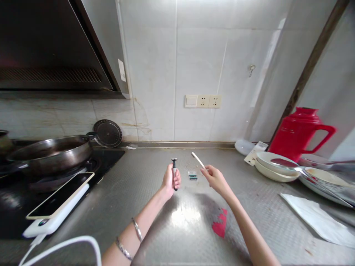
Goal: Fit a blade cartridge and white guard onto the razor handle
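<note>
My left hand (pixel 169 180) is wrapped round the handle of a razor (pixel 174 173), which is black and grey and stands upright with its head at the top. In my right hand (pixel 215 178), thumb and fingers pinch one end of a slim white stick (pixel 198 160). Its free end points up and to the left; I cannot make out its kind. Between the two hands, a small clear plastic case (pixel 192 176) with dark green strips inside lies on the metal counter (pixel 149 225). Neither hand touches the case.
To the left, a steel pan (pixel 52 153) sits on the black stove, with a phone (pixel 62 195) on a white power bank (pixel 59 210) near it. Bowls (pixel 274 171), a red thermos jug (pixel 295 131) and a white paper sheet (pixel 318 220) are at right. A red scrap (pixel 220 223) lies in front.
</note>
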Tool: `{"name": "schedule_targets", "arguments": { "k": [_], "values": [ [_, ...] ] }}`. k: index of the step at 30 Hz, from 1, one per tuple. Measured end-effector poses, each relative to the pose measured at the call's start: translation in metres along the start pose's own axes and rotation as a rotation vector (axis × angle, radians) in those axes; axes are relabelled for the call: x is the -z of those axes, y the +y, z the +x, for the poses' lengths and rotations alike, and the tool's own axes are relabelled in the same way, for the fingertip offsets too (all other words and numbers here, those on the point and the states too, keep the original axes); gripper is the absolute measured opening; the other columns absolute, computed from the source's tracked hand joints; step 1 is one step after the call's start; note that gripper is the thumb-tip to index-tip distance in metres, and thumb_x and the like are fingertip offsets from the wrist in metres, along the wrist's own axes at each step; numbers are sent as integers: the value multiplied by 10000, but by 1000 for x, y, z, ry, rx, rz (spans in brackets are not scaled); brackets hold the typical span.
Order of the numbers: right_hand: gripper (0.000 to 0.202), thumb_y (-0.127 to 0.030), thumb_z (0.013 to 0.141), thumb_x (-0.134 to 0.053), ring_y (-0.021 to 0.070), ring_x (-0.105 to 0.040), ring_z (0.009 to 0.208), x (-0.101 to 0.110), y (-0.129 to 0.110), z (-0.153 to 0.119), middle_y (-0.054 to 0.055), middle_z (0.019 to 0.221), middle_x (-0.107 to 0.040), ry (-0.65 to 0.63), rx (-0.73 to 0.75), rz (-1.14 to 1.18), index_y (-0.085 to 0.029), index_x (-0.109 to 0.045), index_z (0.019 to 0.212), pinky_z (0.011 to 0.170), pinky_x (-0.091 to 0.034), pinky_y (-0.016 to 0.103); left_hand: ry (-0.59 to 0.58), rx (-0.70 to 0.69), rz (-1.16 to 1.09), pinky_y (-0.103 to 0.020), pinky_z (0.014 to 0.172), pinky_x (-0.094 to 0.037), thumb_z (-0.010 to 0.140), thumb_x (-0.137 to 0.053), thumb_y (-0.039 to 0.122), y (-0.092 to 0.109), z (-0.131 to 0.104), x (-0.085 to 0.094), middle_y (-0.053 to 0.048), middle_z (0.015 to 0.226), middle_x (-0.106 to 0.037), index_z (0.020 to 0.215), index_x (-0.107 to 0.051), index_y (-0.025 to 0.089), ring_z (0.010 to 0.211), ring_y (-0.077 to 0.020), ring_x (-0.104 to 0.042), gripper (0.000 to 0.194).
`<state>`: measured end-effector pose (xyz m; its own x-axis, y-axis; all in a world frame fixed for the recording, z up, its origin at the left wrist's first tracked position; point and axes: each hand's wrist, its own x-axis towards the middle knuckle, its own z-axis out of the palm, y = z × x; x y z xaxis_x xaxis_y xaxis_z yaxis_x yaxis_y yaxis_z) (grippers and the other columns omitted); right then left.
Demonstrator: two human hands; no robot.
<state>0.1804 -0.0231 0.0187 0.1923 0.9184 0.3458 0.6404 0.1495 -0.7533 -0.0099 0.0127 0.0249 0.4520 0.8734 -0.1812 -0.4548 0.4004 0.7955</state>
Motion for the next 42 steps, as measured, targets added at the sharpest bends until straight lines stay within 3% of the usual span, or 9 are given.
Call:
{"name": "schedule_targets", "arguments": {
  "k": [3, 6, 9, 14, 19, 23, 29, 38, 42],
  "values": [
    [363, -465, 777, -411, 103, -398, 404, -8, 6, 0, -79, 483, -371, -58, -53, 82, -167, -560, 919, 383, -301, 197, -16, -27, -14, -154, 318, -98, 790, -330, 479, 4, -1, 0, 85, 373, -198, 487, -306, 184, 303, -40, -179, 424],
    [354, -432, 761, -451, 103, -410, 420, -17, 6, -1, -75, 487, -407, 22, 16, 55, -163, -551, 969, 401, -314, 197, -41, -48, -11, -150, 320, -106, 780, -353, 501, 7, -1, 2, 88, 378, -191, 491, -307, 181, 303, -34, -177, 433],
    [330, -442, 787, -415, 99, -438, 420, -23, 1, -4, -51, 504, -457, 86, 48, 50, -163, -570, 868, 403, -325, 194, -50, -64, -11, -149, 320, -101, 775, -363, 503, 10, 0, 6, 89, 381, -193, 496, -312, 179, 301, -33, -186, 432],
    [444, -496, 811, -352, 102, -481, 352, -32, -12, -6, -16, 470, -490, -107, -87, 58, -155, -569, 627, 370, -340, 192, -38, -64, -24, -149, 315, -94, 789, -346, 467, 14, 2, 8, 87, 374, -196, 492, -317, 179, 296, -36, -185, 415],
    [433, -406, 824, -374, 155, -600, 535, -46, -17, -6, 68, 552, -614, -181, -34, -361, -158, -601, 551, 485, -374, 207, -62, -47, -3, -146, 315, -102, 787, -356, 467, 13, 2, 8, 87, 379, -206, 497, -317, 180, 300, -35, -186, 410],
    [323, -330, 808, -411, 216, -647, 710, -58, -19, -4, 131, 753, -679, -234, -61, -629, -156, -658, 694, 568, -411, 242, -78, -60, 1, -146, 312, -111, 785, -366, 467, 11, 2, 8, 87, 384, -205, 499, -325, 180, 303, -36, -181, 407],
    [317, -294, 824, -399, 264, -637, 865, -67, -23, -2, 182, 932, -667, -351, -100, -700, -130, -663, 885, 672, -455, 300, -86, -62, 3, -148, 307, -115, 790, -365, 437, 10, 1, 7, 83, 395, -209, 501, -337, 181, 312, -40, -182, 386],
    [353, -305, 845, -373, 253, -633, 882, -71, -26, -4, 190, 953, -659, -327, -91, -732, -124, -659, 947, 699, -462, 308, -84, -49, 17, -150, 303, -110, 796, -352, 419, 7, 2, 7, 83, 389, -211, 497, -339, 182, 311, -43, -180, 381],
    [396, -389, 842, -373, 254, -642, 829, -58, -27, 4, 177, 895, -672, -297, -29, -757, -140, -679, 883, 666, -450, 304, -64, -41, 38, -153, 305, -116, 795, -342, 442, 3, 4, 7, 85, 380, -209, 494, -335, 184, 304, -41, -178, 397]
  ]
}}
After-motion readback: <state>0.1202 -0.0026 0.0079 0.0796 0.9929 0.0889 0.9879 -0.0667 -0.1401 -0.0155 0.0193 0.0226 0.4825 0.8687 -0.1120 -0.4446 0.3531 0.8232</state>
